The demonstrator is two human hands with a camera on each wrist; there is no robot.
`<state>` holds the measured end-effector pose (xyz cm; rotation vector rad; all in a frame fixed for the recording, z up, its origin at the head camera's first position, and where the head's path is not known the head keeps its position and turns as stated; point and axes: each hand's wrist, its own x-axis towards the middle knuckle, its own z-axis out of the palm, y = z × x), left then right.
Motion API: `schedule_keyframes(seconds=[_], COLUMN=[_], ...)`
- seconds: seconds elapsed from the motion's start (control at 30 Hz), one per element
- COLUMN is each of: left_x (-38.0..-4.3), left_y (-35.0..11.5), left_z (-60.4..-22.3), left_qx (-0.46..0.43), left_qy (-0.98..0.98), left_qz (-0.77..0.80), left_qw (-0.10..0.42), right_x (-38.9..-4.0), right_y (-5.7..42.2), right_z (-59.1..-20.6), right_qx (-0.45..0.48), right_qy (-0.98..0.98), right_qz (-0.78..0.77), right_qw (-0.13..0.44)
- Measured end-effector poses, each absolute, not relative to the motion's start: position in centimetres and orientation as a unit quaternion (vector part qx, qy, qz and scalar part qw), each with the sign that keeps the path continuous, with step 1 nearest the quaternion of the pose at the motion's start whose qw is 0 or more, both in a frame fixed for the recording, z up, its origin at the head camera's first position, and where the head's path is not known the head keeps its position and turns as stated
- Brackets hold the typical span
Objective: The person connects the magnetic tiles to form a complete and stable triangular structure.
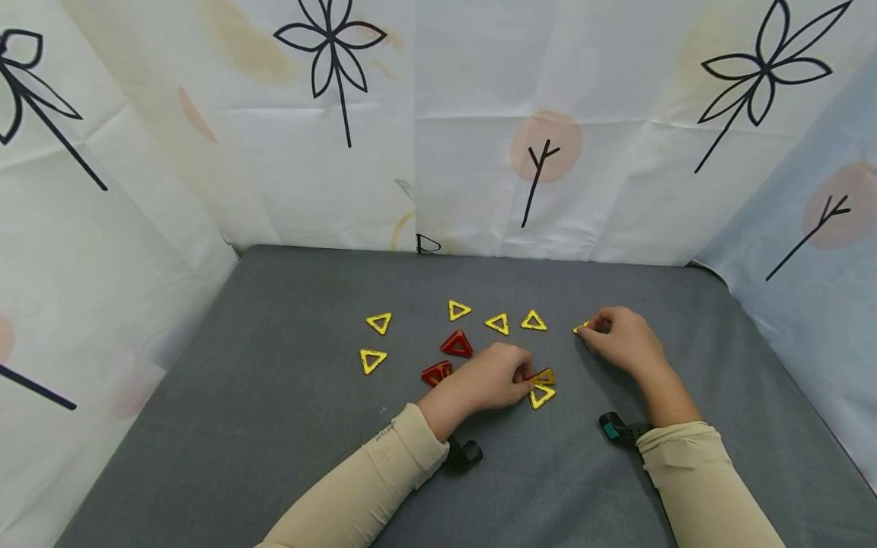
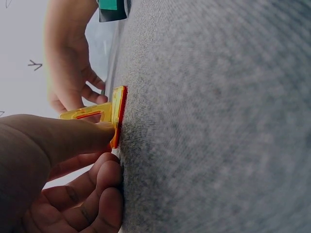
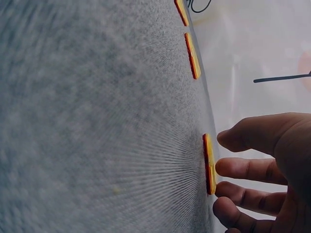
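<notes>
In the head view my left hand (image 1: 495, 377) holds an amber-yellow triangle tile (image 1: 544, 377) upright at the edge of a flat yellow triangle tile (image 1: 541, 396). The left wrist view shows the thumb against these joined tiles, the raised tile (image 2: 80, 113) meeting the flat one (image 2: 118, 114). To the right, my right hand (image 1: 626, 339) reaches to another yellow triangle tile (image 1: 580, 328), partly hidden by its fingers. In the right wrist view that tile (image 3: 209, 165) lies flat with the fingertips right beside it; whether they touch it I cannot tell.
Several yellow triangle tiles lie farther back, such as one (image 1: 534, 320) between the hands. Two more (image 1: 379, 323) sit at the left. Red triangular pieces (image 1: 457, 344) lie by my left forearm. A printed cloth (image 1: 479, 183) hangs behind the grey table (image 1: 308, 426).
</notes>
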<state>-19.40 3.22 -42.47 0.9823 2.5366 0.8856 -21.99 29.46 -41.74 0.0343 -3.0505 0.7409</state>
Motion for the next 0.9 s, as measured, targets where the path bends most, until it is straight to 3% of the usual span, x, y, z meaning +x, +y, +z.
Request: schedule_keyframes(seconds=[0.9], left_x=[-19.5], left_y=[3.29], left_z=[-42.67], left_qx=[0.34], left_qy=[0.879], left_qz=[0.305], left_qw=[0.137], right_x=[-21.83], right_y=[29.1], right_z=[-41.37], right_qx=[0.024], right_qy=[-0.968], right_qz=[0.249], right_qw=[0.016])
